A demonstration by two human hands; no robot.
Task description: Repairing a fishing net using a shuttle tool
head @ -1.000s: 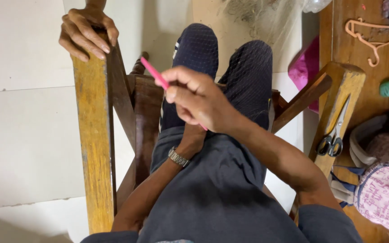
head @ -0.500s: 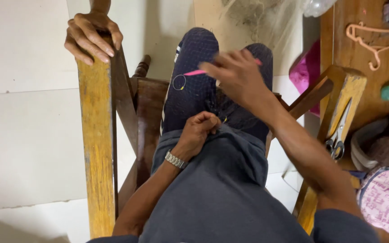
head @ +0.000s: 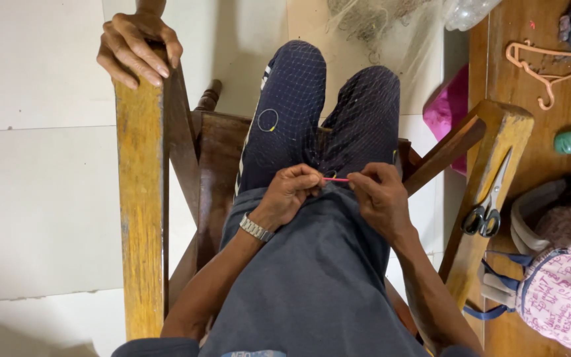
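Seated person worked fine netting (head: 328,112) draped over both knees.
The left hand (head: 292,192) and right hand (head: 378,195) each pinched a thin pink netting needle (head: 335,179) between them; it looked light, stiff, best held at its ends.

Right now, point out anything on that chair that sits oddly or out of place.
The scissors lie loose on the chair's narrow right armrest, near its edge, with nothing bracing them. On the left armrest, another person's hand grips the far end. Nothing looks spilled or broken.
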